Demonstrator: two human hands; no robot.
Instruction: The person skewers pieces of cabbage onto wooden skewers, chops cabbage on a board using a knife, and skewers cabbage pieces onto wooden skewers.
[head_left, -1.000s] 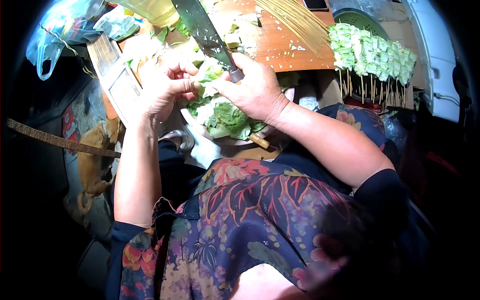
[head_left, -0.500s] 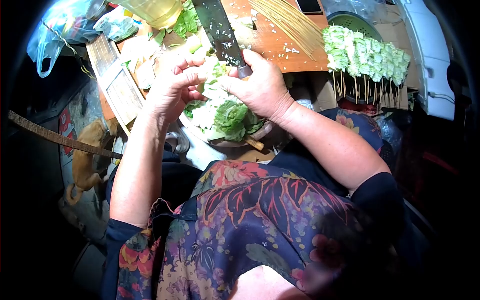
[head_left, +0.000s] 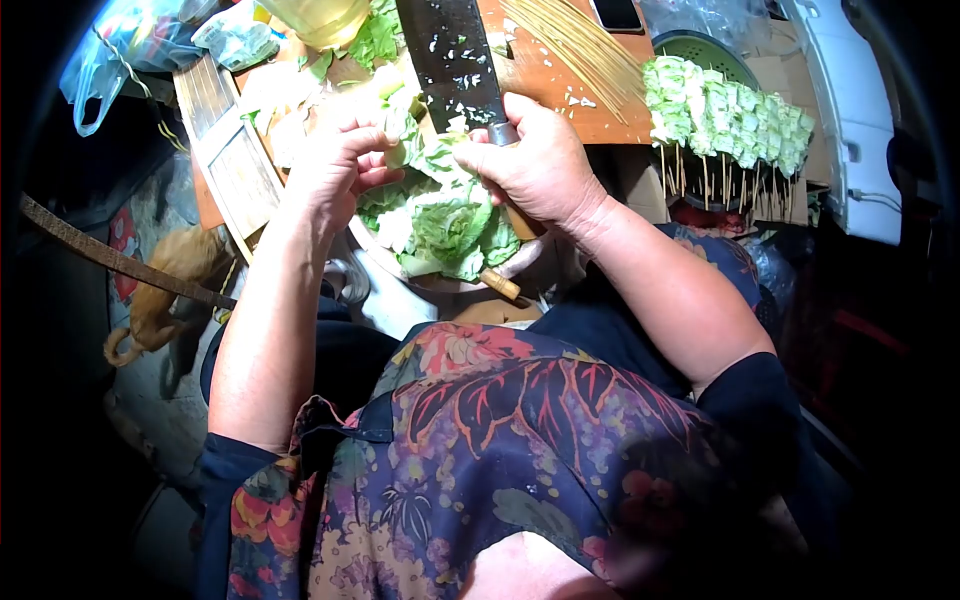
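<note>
A blue plastic bag [head_left: 135, 45] was seen far beyond and to the left of the bowl [head_left: 524, 262]. A tan dog [head_left: 172, 290] was seen on the floor to the bowl's left, and a long framed wooden board [head_left: 228, 140] was propped nearer, also on the left. The left hand [head_left: 345, 165] was held above the bowl's left far edge, its fingers curled against the left edge of a pale green leaf [head_left: 428, 150]; whether the leaf was pinched there cannot be told. The leaf was suspended over the far part of the bowl, between the two hands, and its right end was met by the right thumb. More leaves [head_left: 450, 230] were heaped in the bowl, and a short bamboo handle [head_left: 500, 284] was left jutting over its near rim. Beyond the bowl, the cleaver [head_left: 455, 65] was pointed away, its blade flecked with pale bits. Its handle was gripped in the right hand [head_left: 540, 160], which was held over the bowl's right far edge. Bamboo skewers [head_left: 580, 50] were laid on the table beyond and right of the bowl. Farther right, skewered leaves [head_left: 730, 110] were lined up in a row, before a green colander [head_left: 705, 48].
</note>
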